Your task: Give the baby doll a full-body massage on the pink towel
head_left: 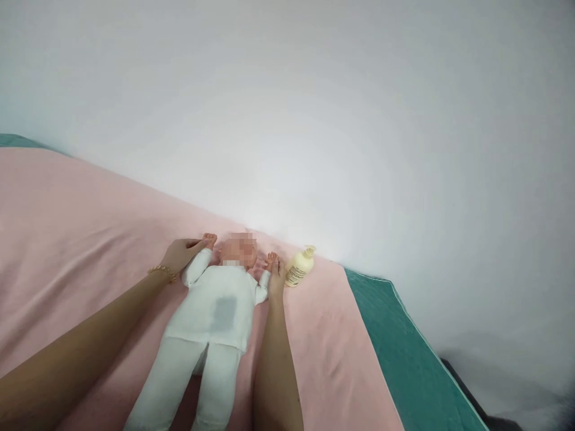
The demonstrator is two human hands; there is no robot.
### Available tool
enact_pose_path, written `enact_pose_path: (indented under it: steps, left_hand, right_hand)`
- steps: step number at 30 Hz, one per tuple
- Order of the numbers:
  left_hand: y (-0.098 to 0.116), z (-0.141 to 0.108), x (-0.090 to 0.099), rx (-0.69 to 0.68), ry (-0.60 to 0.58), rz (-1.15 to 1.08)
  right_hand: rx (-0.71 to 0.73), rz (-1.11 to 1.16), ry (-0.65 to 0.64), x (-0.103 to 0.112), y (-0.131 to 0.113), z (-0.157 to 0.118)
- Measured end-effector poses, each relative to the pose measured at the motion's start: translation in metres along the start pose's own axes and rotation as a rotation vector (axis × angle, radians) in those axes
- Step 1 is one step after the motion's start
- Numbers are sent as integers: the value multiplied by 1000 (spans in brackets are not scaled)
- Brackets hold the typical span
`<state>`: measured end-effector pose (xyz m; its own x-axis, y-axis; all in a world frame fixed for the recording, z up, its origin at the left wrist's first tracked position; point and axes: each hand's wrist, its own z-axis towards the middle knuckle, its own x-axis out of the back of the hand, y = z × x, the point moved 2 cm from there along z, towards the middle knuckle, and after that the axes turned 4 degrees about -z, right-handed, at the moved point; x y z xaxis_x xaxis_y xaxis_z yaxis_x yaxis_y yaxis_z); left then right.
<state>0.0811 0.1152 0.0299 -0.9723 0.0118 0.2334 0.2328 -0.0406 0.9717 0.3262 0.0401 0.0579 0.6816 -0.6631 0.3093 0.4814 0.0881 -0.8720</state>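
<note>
A baby doll (206, 311) in a white top and white trousers lies on its back, head toward the wall, with a grey patch on its chest. My left hand (179, 254), a gold bracelet at the wrist, is closed on the doll's raised hand on the left of the picture. On the other side, my right hand (277, 278) grips the doll's other raised hand. Both of the doll's arms are bent up beside its head. Just right of my right hand is a pale yellow pump bottle (300, 267), tilted, with dark print.
Beneath the doll, a pink sheet (332, 335) with wrinkles covers the surface. Green cloth (395, 323) shows past its right edge and at the far left corner. A plain white wall (287, 120) rises directly behind. Something dark (467, 389) stands low at the right.
</note>
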Motion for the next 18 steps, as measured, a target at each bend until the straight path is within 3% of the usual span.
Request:
enact_pose_path:
  steps: [5,11,14,18]
  left_hand:
    - [18,-21,11,-67,89,50]
    - [33,-82,34,-131,126,93]
    - [26,-116,49,-98,127,154]
    - [0,-152,66,-27,165,311]
  right_hand:
    - [36,26,-5,5,-10,-15]
    - [67,28,6,34,-13,-55]
    - [43,9,28,52,-9,-83]
    - [-13,-24,47,69,1,-126]
